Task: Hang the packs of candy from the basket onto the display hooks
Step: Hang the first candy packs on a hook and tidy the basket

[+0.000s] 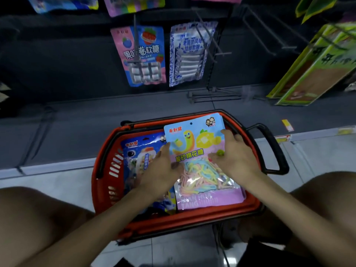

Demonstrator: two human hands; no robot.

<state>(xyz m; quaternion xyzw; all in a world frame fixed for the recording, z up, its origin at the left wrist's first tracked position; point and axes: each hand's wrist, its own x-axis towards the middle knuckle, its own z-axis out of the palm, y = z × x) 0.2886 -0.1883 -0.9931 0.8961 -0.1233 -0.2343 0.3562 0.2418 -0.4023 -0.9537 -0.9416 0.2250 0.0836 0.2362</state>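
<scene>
Your knees flank the red basket (113, 170), which sits on the floor between them, and both hands are already inside it. The rainbow-strip candy pack (200, 151) lies on top at the basket's right half. Its long axis runs straight away from you, the clear window of candy at the near end and the hang hole (191, 123) at the far end, leaning on the basket's far rim.

Your left hand (163, 166) has its grip clamped on the pack's left edge, thumb on the printed face. Your right hand (233, 155) grips the right edge the same way, fingers curled over it. So the hole lies beyond both grips, about midway between them and pointing at the display.

A dark blue candy pack (142, 151) lies in the basket's left half, partly under your left wrist. Lift straight up so it does not drag along.

The basket's black handle (273, 147) juts out on its right side, clear of an upward lift.

Beyond the basket, a pink-and-blue pack (142, 54) and a blue-and-white pack (185, 54) already hang. Bare hooks (265, 44) stand farther right, likely the nearest open room, short of the green boxes (312, 70).
</scene>
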